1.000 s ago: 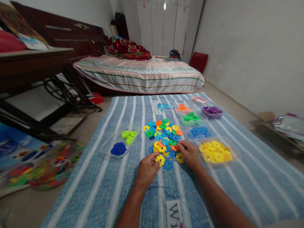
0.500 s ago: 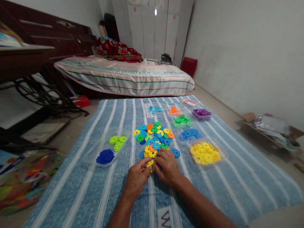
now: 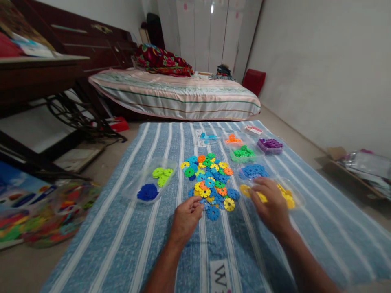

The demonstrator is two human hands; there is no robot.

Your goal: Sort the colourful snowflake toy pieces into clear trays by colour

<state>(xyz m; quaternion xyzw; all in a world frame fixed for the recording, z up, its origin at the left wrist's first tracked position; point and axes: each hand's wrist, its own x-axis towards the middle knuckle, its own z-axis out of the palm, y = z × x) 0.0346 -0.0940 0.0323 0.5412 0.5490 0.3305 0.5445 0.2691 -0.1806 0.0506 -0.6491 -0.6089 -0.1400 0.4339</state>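
Observation:
A mixed pile of notched, flower-shaped plastic discs [image 3: 210,179] in blue, yellow, green and orange lies mid-cloth. My left hand [image 3: 187,217] is at the pile's near left edge, fingers curled towards the thumb; anything between them is hidden. My right hand [image 3: 271,203] is over the near side of a clear tub [image 3: 301,199] of yellow discs, covering much of it. A yellow disc [image 3: 244,190] shows at its fingertips, outside the tub's left side. Near the pile's front lie a yellow disc [image 3: 229,204] and a blue disc [image 3: 213,213].
On the left stands a tub [image 3: 128,191] with dark blue [image 3: 148,192] and lime discs [image 3: 162,176]. Blue [image 3: 253,171], green [image 3: 243,152], orange [image 3: 233,139] and purple pieces [image 3: 270,144] sit in tubs at the right. The striped cloth [image 3: 122,244] ends before a bed [image 3: 180,95].
My right hand has left the pile and moved right to the yellow tub. My left hand stays by the pile. The view has turned slightly left.

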